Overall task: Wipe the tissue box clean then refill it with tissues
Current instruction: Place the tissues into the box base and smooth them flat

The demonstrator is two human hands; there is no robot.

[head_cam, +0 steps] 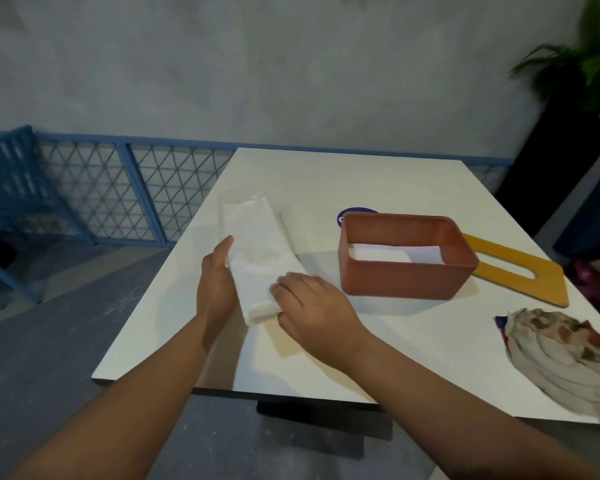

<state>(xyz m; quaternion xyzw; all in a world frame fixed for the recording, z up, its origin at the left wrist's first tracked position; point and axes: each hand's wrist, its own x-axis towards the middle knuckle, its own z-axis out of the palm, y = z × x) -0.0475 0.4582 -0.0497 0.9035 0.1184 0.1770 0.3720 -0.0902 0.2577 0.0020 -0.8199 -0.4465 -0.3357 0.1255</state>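
A long stack of white tissues [257,251] in clear wrap lies on the white table [378,358], left of centre. My left hand [215,282] holds its left side, fingers along the edge. My right hand [309,303] grips its near end, with the fingers curled over the top. To the right stands the open orange-brown tissue box [406,275], with white tissue lying flat inside it. The box's yellow slotted lid [520,271] lies flat behind and to the right of the box.
A crumpled patterned cloth [565,358] lies at the table's right front. A purple round sticker [355,213] shows behind the box. Blue lattice fencing [118,188] and a blue chair [11,188] stand to the left. A potted plant [582,74] is at the far right.
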